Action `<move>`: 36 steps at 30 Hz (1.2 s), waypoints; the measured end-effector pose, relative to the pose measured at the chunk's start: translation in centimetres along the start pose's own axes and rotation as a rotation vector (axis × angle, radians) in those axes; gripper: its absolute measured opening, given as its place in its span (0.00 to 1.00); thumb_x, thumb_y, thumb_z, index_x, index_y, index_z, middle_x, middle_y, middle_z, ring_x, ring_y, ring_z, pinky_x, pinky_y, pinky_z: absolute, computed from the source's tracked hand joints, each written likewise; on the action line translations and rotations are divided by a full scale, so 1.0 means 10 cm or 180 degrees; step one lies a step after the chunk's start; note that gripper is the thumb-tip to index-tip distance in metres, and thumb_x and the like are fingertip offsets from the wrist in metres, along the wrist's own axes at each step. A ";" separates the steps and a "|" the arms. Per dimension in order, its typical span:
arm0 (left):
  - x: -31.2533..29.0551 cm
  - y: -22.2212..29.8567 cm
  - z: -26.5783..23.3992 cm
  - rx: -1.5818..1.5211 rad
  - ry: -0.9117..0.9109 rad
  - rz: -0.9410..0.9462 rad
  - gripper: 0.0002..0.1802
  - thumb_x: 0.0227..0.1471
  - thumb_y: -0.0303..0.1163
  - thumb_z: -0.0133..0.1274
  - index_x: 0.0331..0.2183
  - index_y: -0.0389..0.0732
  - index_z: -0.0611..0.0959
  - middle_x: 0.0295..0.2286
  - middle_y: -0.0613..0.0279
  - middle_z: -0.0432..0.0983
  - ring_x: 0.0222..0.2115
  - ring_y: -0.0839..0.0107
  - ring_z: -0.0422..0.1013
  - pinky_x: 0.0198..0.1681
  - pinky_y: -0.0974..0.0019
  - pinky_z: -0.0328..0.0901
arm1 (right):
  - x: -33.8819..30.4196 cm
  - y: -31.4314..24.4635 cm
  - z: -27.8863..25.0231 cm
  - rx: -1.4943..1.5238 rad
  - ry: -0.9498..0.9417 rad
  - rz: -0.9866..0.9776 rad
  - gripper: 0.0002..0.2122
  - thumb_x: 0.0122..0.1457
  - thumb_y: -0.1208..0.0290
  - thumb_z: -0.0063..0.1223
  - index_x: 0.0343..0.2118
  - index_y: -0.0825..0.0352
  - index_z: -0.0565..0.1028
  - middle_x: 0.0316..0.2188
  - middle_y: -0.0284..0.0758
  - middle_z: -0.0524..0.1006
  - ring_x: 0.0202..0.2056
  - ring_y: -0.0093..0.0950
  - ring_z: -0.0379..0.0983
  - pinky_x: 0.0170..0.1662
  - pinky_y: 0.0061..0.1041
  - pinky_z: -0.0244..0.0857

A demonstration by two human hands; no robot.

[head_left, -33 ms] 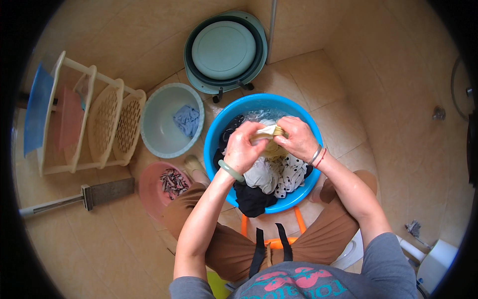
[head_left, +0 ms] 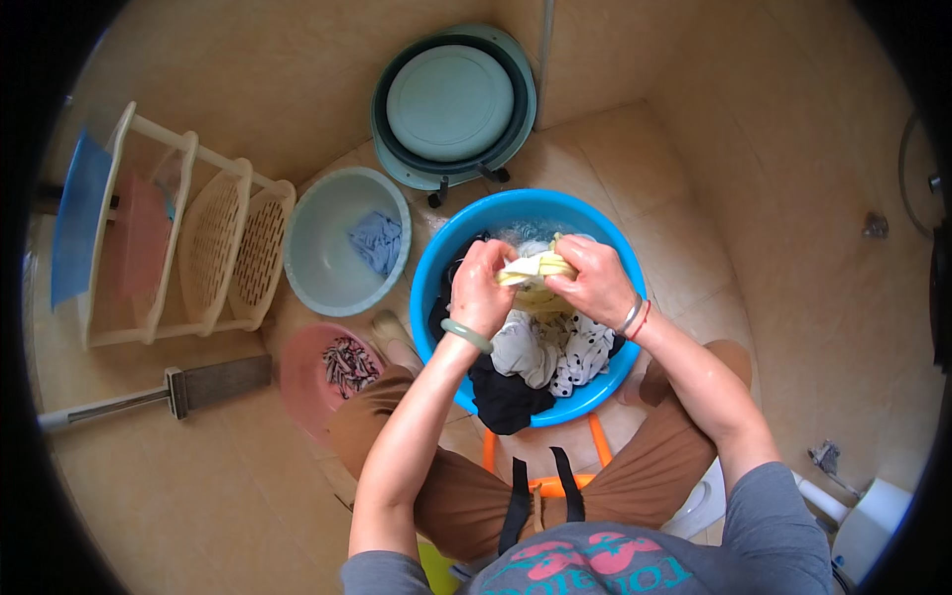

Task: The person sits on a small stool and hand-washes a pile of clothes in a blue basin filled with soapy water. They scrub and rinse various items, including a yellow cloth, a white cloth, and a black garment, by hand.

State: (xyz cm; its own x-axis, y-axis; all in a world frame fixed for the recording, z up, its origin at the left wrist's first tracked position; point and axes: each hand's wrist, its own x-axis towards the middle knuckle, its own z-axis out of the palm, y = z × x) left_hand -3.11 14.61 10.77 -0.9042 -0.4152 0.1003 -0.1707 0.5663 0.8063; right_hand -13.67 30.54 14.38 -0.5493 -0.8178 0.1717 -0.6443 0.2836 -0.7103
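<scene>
A yellow-and-white cloth (head_left: 536,268) is held bunched up over the blue tub (head_left: 585,409), above the clothes inside it, with both hands on it. The left hand (head_left: 483,288), over the left half of the tub, has its fingers curled in and pinches one end of the cloth; the right hand (head_left: 595,276), over the tub's right half, is closed more fully around the other end, its thumb side toward the left hand. More yellow fabric (head_left: 540,299) shows in the tub right below them (whether it is the same piece, I cannot tell). Nearer the person in the tub lie a pale grey cloth (head_left: 526,352), a white cloth with black dots (head_left: 583,357) to its right, and a black cloth (head_left: 508,399) draped over the tub's near rim. Left of the tub stands a pale basin (head_left: 319,243) with a light blue cloth (head_left: 376,242) in it; nearer the person on that side, a pink basin (head_left: 302,372) holds small dark and pale pieces (head_left: 349,366). Beyond the tub, a round green basin (head_left: 451,104) leans against the wall.
</scene>
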 end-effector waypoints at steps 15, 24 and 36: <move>-0.26 -0.79 -0.03 -0.2111 -0.1041 -0.1655 0.15 0.50 0.21 0.48 0.41 0.37 0.81 0.34 0.66 0.78 0.40 0.74 0.72 0.47 0.72 0.64 | -0.10 0.36 -0.69 0.0569 0.1382 0.0839 0.06 0.48 0.78 0.55 0.30 0.69 0.72 0.21 0.33 0.73 0.25 0.20 0.69 0.31 0.21 0.65; 0.07 -0.19 -0.80 -0.2979 -0.0512 -0.1326 0.08 0.50 0.34 0.43 0.30 0.43 0.76 0.26 0.70 0.71 0.28 0.79 0.66 0.35 0.75 0.61 | -0.37 0.38 -0.32 -0.1238 -0.1034 0.0272 0.21 0.44 0.57 0.65 0.44 0.52 0.77 0.39 0.32 0.73 0.44 0.34 0.69 0.45 0.34 0.68; -0.20 -0.38 -0.31 -0.0152 -0.2233 -0.0403 0.14 0.48 0.30 0.53 0.40 0.42 0.81 0.31 0.50 0.78 0.36 0.62 0.74 0.43 0.63 0.65 | -0.13 0.25 -0.25 0.1894 0.0922 0.0779 0.02 0.55 0.78 0.48 0.30 0.68 0.68 0.25 0.28 0.68 0.29 0.15 0.63 0.34 0.18 0.63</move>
State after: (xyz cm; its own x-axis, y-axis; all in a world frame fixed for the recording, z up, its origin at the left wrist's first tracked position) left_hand 0.60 11.10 9.35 -0.9200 0.0893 -0.3817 -0.2883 0.5056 0.8132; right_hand -15.94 33.53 14.05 -0.8140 -0.5759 0.0753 -0.1291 0.0529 -0.9902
